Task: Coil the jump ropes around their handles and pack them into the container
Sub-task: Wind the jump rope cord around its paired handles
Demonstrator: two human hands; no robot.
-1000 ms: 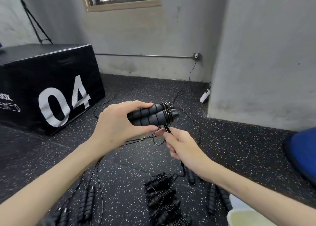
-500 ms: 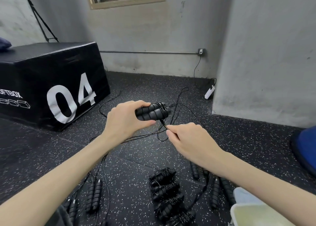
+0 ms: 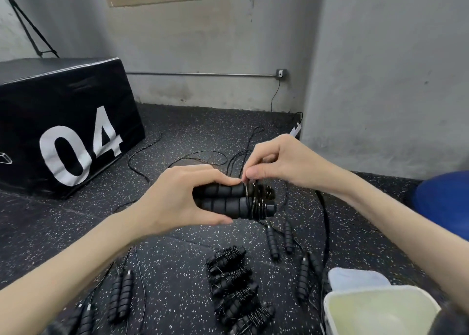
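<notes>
Centre frame, the left hand is gripping the paired handles; the right hand is pinching the cord just above the coils. Cord looks thin, springy, apt to unwind — best pinched near the handles. Container is sitting lower right.

Gym: rubber floor, plyo box

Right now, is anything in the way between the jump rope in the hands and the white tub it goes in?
Nothing visible blocks it. The left hand holds the paired handles in the air, the right hand pinches the rope, and the white container sits open at lower right. Loose handles lie on the floor below the path.
</notes>
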